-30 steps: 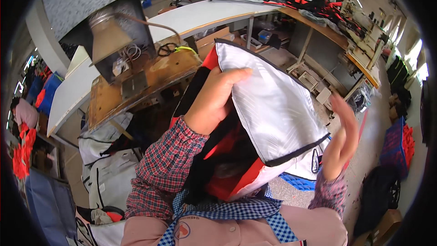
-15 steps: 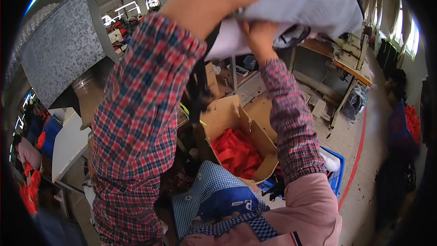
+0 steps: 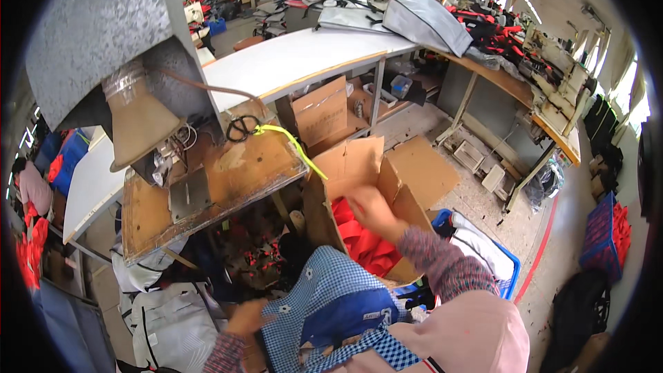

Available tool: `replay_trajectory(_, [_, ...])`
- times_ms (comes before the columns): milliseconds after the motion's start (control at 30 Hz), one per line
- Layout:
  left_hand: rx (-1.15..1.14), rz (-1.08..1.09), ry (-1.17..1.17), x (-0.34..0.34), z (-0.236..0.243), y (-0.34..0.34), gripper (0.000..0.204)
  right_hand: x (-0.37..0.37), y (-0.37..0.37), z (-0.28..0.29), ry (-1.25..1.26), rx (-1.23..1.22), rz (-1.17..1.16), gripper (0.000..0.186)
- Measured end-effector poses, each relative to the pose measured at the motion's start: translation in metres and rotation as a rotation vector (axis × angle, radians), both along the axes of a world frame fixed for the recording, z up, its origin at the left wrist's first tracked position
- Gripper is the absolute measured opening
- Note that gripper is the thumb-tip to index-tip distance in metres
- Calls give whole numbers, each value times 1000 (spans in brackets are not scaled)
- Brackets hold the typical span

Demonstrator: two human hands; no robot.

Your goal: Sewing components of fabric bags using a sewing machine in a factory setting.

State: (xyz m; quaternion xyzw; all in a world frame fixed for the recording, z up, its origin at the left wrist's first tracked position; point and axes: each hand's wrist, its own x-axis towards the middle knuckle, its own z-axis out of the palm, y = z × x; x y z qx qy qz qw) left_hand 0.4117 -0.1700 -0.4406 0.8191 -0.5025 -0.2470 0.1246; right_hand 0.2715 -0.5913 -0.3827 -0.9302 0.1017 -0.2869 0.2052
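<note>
while red fabric [image 3: 369, 253] lies just below the right grip [image 3: 375, 211], i cannot tell that grip's closure.

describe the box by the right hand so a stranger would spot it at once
Find the worn wooden bench left of centre, with a yellow-green strip hanging off its right end. Just right of that stands an open cardboard box, the right hand at its opening. Unlike the cardboard farther back under the white table, it holds bright red fabric.
</note>
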Motion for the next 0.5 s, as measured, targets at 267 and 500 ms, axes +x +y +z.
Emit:
replay_trajectory(267, [-145,16,67,-9,-91,38,26,-113,121,-113,564,376,-231,54])
replay_trajectory(500, [-97,632,435,53,-173,66,19,-121,129,-119,534,292,-104,28])
